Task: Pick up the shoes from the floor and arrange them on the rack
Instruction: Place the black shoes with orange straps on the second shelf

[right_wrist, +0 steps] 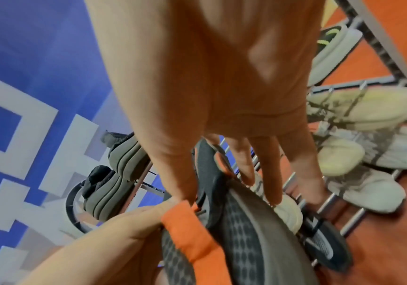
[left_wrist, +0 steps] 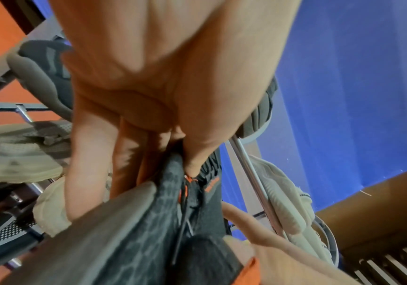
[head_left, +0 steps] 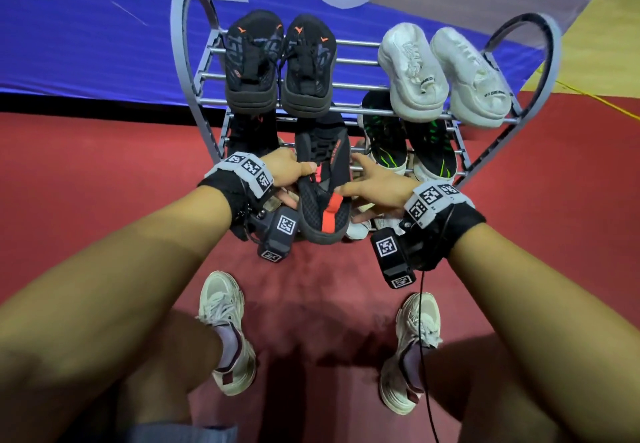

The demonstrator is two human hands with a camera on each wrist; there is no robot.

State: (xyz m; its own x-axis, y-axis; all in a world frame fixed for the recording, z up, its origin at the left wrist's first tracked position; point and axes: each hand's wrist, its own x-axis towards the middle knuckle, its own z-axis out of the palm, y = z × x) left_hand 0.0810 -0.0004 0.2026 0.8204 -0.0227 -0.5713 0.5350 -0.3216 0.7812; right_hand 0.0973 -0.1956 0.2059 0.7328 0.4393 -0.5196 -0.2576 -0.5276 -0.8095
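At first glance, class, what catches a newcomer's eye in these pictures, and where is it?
The black and red shoe in the middle: the left hand grips it while the right hand touches it with straight fingers, in front of the rack's lower shelf. On the top shelf sit a pair of black shoes at left and a pair of white shoes at right.

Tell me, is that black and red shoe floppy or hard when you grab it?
Probably soft on top: the left hand pinches the black and red shoe by its mesh collar, which looks squeezed in the left wrist view. The sole looks thick, so likely stiffer. It seems light, hanging from one pinch.
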